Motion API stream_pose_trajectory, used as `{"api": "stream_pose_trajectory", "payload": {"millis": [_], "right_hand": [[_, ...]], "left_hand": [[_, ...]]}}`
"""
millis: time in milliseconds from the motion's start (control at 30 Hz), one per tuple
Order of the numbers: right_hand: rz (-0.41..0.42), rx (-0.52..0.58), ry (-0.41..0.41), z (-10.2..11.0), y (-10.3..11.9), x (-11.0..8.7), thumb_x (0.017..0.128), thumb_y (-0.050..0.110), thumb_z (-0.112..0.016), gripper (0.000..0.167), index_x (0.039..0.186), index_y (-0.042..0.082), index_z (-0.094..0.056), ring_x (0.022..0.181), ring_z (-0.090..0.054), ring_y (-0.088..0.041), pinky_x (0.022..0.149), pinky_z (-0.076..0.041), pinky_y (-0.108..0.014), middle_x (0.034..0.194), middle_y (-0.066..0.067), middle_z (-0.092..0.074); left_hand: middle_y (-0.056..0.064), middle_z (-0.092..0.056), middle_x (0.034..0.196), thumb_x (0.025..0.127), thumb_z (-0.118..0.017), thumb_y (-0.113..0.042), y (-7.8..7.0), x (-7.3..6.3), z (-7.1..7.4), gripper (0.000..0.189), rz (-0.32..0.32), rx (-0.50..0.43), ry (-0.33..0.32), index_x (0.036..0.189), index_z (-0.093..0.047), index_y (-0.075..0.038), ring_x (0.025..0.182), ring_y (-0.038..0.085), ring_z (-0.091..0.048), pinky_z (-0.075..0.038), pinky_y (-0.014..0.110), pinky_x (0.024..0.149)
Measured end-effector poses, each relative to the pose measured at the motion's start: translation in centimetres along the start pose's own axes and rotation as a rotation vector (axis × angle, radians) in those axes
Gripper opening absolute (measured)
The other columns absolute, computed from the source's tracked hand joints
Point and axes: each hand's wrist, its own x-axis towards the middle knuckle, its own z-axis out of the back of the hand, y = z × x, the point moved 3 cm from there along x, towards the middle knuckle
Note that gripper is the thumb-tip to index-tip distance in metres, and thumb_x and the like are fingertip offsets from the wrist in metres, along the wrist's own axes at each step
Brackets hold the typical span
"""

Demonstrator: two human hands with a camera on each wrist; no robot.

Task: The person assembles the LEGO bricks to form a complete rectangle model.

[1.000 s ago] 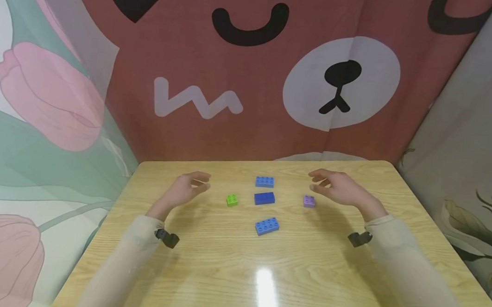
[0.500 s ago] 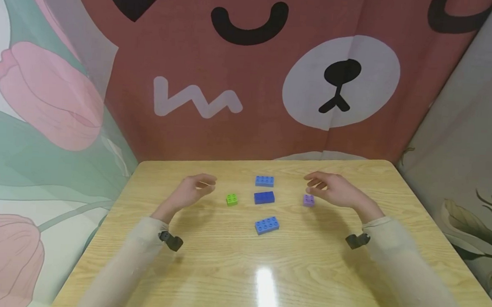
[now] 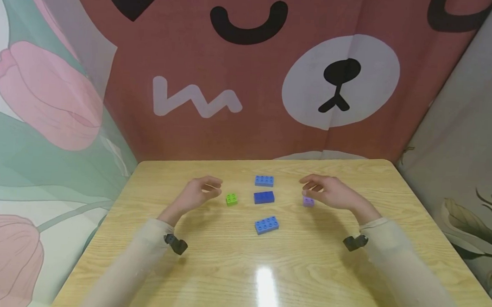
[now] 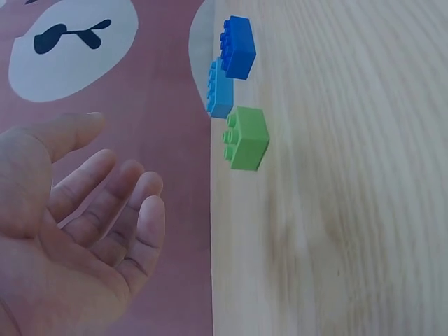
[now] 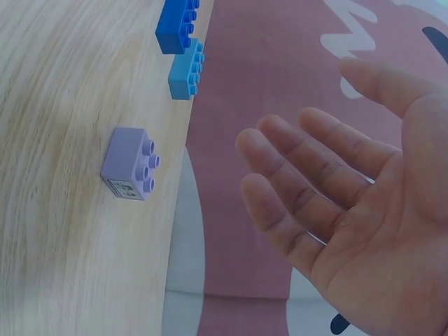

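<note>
My left hand [image 3: 198, 191] hovers over the table just left of a small green building brick [image 3: 231, 199]; its fingers are loosely bent with nothing in them. On the other side, my right hand [image 3: 329, 190] hangs above a small purple brick [image 3: 308, 202], partly covering it in the head view. The right wrist view shows that purple brick [image 5: 127, 164] apart from the relaxed fingers [image 5: 262, 203]. Between the hands lie a light blue brick [image 3: 264, 181] at the back, a dark blue brick [image 3: 264, 197] in the middle and another light blue brick [image 3: 267, 225] nearest me.
The wooden table [image 3: 206, 272] ends at the back against a reddish cloth [image 3: 188, 136] with a bear print. Printed curtains hang at left [image 3: 40, 170] and right. Small black wrist cameras [image 3: 176, 244] sit at both sleeves.
My left hand has moved right, closer to the green brick. The right hand has drifted left and slightly down, over the purple brick. The bricks have stayed in place.
</note>
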Motion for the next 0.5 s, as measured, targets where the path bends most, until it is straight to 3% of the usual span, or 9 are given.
{"api": "stream_pose_trajectory", "payload": {"millis": [500], "right_hand": [[0.013, 0.014, 0.021, -1.0, 0.3, 0.4, 0.1, 0.032, -0.062, 0.04, 0.134, 0.012, -0.059, 0.108, -0.067, -0.026, 0.089, -0.056, -0.043, 0.118, -0.006, -0.072]], "left_hand": [[0.007, -0.069, 0.125, 0.097, -0.066, -0.028, -0.2, 0.4, -1.7, 0.032, 0.02, -0.023, -0.035, 0.126, -0.066, -0.015, 0.113, 0.028, -0.066, -0.057, 0.044, 0.092]]}}
